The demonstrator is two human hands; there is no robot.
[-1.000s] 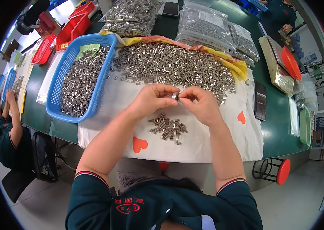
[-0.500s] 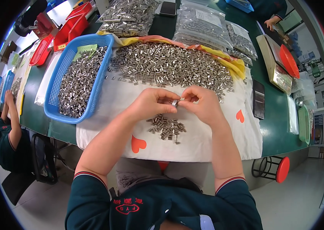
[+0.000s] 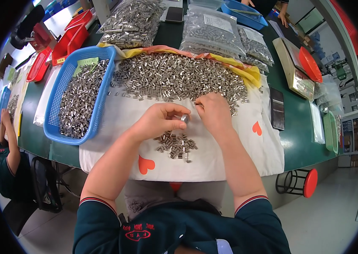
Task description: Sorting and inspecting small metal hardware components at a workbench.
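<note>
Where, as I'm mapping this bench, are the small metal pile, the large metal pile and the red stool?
Small metal pile (image 3: 174, 146): head view, on pieces near its middle.
Large metal pile (image 3: 174, 77): head view, on pieces near its middle.
Red stool (image 3: 310, 183): head view, on its round seat.

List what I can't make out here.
All in the head view:
Metal piece: partly covered by the left hand.
Anything pinched in the right hand: too small, hidden by its fingers.
Big blue basket: bottom buried under parts.
Far person: mostly cut off by the upper edge.
</note>
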